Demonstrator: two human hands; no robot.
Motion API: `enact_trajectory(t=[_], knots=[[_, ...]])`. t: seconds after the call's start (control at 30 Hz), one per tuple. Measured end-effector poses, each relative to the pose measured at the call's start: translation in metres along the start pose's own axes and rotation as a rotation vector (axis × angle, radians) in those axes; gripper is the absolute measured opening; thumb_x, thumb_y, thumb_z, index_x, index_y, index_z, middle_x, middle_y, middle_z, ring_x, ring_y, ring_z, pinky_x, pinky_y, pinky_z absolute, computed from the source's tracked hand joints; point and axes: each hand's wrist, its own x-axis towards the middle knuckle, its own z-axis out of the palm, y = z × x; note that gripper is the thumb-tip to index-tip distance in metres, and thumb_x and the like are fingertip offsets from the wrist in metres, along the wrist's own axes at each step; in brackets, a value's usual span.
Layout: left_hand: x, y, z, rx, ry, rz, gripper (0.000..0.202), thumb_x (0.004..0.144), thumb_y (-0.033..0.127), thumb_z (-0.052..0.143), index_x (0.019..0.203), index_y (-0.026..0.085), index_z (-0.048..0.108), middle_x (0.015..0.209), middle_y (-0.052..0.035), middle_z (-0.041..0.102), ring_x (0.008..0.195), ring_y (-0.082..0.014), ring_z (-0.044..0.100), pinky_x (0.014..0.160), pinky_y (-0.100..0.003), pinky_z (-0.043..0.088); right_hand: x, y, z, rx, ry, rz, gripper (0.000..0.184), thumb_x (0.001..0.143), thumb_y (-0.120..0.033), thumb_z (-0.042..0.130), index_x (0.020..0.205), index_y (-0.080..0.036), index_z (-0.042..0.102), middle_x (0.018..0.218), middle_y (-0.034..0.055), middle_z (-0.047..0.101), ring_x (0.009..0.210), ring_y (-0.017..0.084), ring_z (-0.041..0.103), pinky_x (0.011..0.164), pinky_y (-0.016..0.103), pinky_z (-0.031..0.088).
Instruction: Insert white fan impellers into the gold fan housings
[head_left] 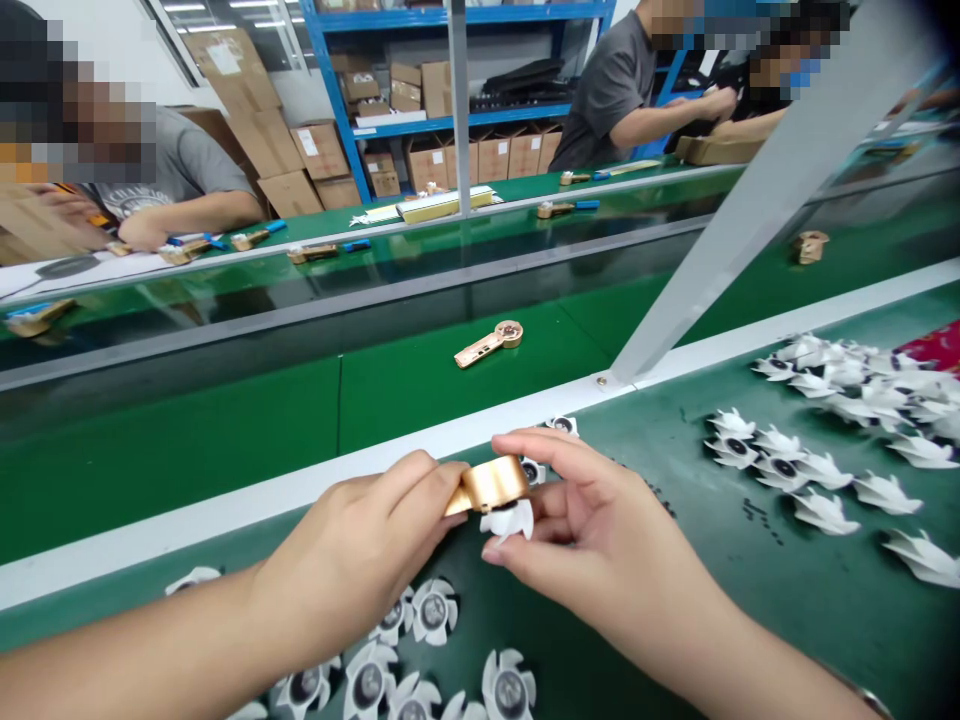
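My left hand [367, 540] is closed round the handle end of a gold handheld fan housing [496, 482], whose round ring points right. Against the underside of that ring is a white fan blade [508, 520]. My right hand [592, 530] pinches there, the thumb below on the blade and the index finger at the top of the ring. Whether the blade is seated in the ring cannot be seen from this side. Loose white fan blades [435, 610] with dark hubs lie on the green bench [592, 640] below my hands.
More fan blades [780, 468] are spread at the right. Beyond the white rail [420, 442], another gold fan housing [491, 343] lies on the green conveyor belt [262, 420]. A slanted grey post [720, 230] rises right of centre. Co-workers sit or stand across the line.
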Motion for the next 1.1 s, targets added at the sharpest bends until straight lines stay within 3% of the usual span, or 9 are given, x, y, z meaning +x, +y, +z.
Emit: enact_trajectory(t=[0.07, 0.2, 0.37, 0.7, 0.8, 0.87, 0.93, 1.03, 1.1], knots=[[-0.001, 0.001, 0.0, -0.067, -0.034, -0.001, 0.012, 0.102, 0.019, 0.042, 0.111, 0.021, 0.048, 0.087, -0.0007, 0.055, 0.064, -0.0146, 0.057, 0.054, -0.026, 0.045, 0.0, 0.001, -0.004, -0.199, -0.002, -0.257, 0.049, 0.072, -0.018, 0.083, 0.118, -0.022, 0.068, 0.113, 0.0063, 0.063, 0.066, 0.009, 0.065, 0.057, 0.022, 0.056], [-0.007, 0.004, -0.001, -0.267, -0.155, -0.05, 0.009, 0.102, 0.022, 0.042, 0.106, 0.022, 0.05, 0.087, -0.0001, 0.054, 0.067, -0.0134, 0.054, 0.059, -0.026, 0.042, 0.001, 0.006, -0.011, -0.57, -0.046, -0.68, 0.045, 0.077, -0.031, 0.084, 0.115, -0.012, 0.069, 0.094, 0.0066, 0.069, 0.074, 0.012, 0.065, 0.069, 0.02, 0.057], [-0.009, 0.012, -0.008, -0.504, -0.219, -0.153, 0.011, 0.102, 0.021, 0.043, 0.096, 0.021, 0.052, 0.087, 0.0003, 0.054, 0.074, -0.0113, 0.055, 0.067, -0.023, 0.041, 0.001, 0.015, -0.006, -0.643, 0.016, -0.872, 0.056, 0.08, -0.034, 0.081, 0.126, -0.006, 0.062, 0.105, 0.0124, 0.069, 0.091, 0.017, 0.067, 0.08, 0.022, 0.057], [-0.019, 0.015, -0.018, -0.574, -0.351, -0.23, 0.018, 0.103, 0.03, 0.042, 0.1, 0.023, 0.059, 0.092, -0.0009, 0.061, 0.082, -0.0141, 0.059, 0.073, -0.024, 0.043, 0.002, 0.013, 0.0, -0.472, -0.137, -0.65, 0.035, 0.083, -0.029, 0.079, 0.113, -0.013, 0.07, 0.079, 0.0022, 0.069, 0.066, 0.011, 0.061, 0.061, 0.021, 0.051], [-0.024, 0.009, -0.016, -0.572, -0.376, -0.218, 0.022, 0.104, 0.033, 0.041, 0.099, 0.023, 0.06, 0.089, -0.0002, 0.06, 0.08, -0.013, 0.059, 0.072, -0.023, 0.044, 0.005, 0.015, 0.001, -0.474, -0.12, -0.608, 0.045, 0.084, -0.039, 0.077, 0.121, -0.014, 0.067, 0.082, 0.0031, 0.071, 0.061, 0.011, 0.061, 0.061, 0.023, 0.054], [-0.023, -0.011, -0.016, -0.444, -0.31, -0.214, 0.025, 0.104, 0.035, 0.04, 0.103, 0.024, 0.061, 0.091, -0.0014, 0.061, 0.083, -0.0146, 0.06, 0.073, -0.024, 0.045, 0.008, 0.01, -0.01, -0.507, -0.088, -0.522, 0.055, 0.089, -0.046, 0.071, 0.133, -0.016, 0.059, 0.1, 0.0078, 0.072, 0.062, 0.011, 0.063, 0.059, 0.025, 0.055], [-0.02, -0.042, -0.016, -0.135, -0.206, -0.288, 0.031, 0.104, 0.039, 0.037, 0.111, 0.022, 0.061, 0.096, -0.0051, 0.062, 0.086, -0.0188, 0.062, 0.074, -0.027, 0.047, 0.01, -0.002, -0.028, -0.655, 0.007, -0.442, 0.045, 0.094, -0.043, 0.063, 0.132, -0.019, 0.058, 0.114, 0.0113, 0.068, 0.066, 0.013, 0.064, 0.061, 0.027, 0.056], [-0.021, -0.093, -0.014, 0.285, -0.185, -0.477, 0.044, 0.104, 0.041, 0.032, 0.125, 0.013, 0.057, 0.109, -0.0141, 0.061, 0.08, -0.0249, 0.065, 0.063, -0.032, 0.048, 0.007, -0.016, -0.055, -0.963, 0.026, -0.372, 0.012, 0.095, -0.023, 0.059, 0.101, -0.023, 0.069, 0.101, 0.0061, 0.07, 0.071, 0.015, 0.064, 0.063, 0.029, 0.052], [-0.025, -0.112, -0.012, 0.344, -0.218, -0.526, 0.048, 0.104, 0.041, 0.031, 0.133, 0.009, 0.052, 0.11, -0.0164, 0.061, 0.084, -0.0283, 0.066, 0.061, -0.033, 0.049, 0.002, -0.017, -0.065, -1.086, -0.072, -0.324, 0.018, 0.091, -0.013, 0.058, 0.082, -0.024, 0.07, 0.083, 0.0021, 0.07, 0.065, 0.015, 0.063, 0.059, 0.028, 0.048]])
